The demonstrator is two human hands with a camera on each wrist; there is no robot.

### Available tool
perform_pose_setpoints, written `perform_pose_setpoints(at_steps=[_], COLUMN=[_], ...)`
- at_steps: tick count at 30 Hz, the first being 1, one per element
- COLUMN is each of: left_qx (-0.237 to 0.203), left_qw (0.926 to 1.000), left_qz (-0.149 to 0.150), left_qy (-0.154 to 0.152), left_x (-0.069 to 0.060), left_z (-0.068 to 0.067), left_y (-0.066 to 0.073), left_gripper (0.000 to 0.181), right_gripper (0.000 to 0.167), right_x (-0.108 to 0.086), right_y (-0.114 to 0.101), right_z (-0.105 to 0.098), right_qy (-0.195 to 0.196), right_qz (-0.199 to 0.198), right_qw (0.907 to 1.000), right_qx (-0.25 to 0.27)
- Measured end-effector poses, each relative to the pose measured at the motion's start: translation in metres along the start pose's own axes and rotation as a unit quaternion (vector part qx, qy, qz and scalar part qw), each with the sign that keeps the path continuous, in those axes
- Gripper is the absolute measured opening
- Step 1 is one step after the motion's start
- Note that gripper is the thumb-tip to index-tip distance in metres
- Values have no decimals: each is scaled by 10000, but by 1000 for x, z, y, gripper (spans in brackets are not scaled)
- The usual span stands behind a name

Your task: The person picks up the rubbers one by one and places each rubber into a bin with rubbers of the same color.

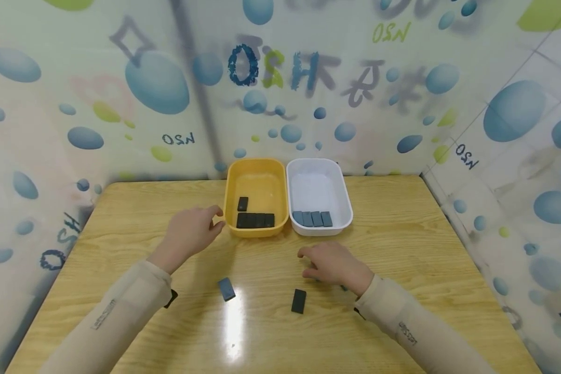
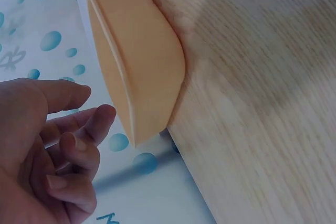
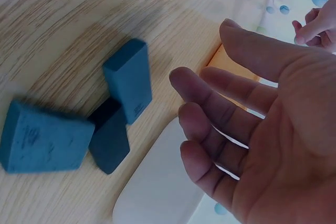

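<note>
My left hand hovers at the left rim of the yellow bin, fingers loosely bent and holding nothing. Several black blocks form a row in that bin, with a single black block behind them. Beside it, the white bin contains several blue blocks. In front of the white bin, my right hand hangs over the table, relaxed and holding nothing. Near its fingers in the right wrist view lie a blue block, a dark block and another blue block, mostly hidden from the head view.
A blue block lies on the wooden table between the forearms. Nearer the right hand is a black block. Both bins stand side by side at the back, close to a patterned wall.
</note>
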State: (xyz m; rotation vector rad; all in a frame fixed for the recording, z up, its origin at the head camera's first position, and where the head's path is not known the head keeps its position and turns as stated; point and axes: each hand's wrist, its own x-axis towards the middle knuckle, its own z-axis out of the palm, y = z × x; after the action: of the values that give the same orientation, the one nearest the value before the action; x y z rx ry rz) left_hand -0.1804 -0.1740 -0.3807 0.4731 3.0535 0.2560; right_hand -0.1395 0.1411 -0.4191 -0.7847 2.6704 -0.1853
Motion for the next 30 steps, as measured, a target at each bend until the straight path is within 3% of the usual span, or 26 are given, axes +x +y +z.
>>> perform_pose_setpoints(at_steps=[10, 21, 30], left_qx=[-93, 10, -74], left_qw=[9997, 9997, 9997], left_qz=[-137, -168, -201], left_qy=[-156, -162, -142], left_x=[-13, -21, -23], left_z=[5, 18, 22], left_y=[-20, -31, -34], left_gripper=[29, 29, 28], right_gripper=[43, 48, 48], right_x=[16, 40, 55], right_y=[-29, -84, -118], right_z=[3, 16, 23], right_qy=[-131, -3, 146], right_qz=[-382, -991, -806], right_qw=[9992, 9923, 9898], right_qx=[-19, -737, -1170])
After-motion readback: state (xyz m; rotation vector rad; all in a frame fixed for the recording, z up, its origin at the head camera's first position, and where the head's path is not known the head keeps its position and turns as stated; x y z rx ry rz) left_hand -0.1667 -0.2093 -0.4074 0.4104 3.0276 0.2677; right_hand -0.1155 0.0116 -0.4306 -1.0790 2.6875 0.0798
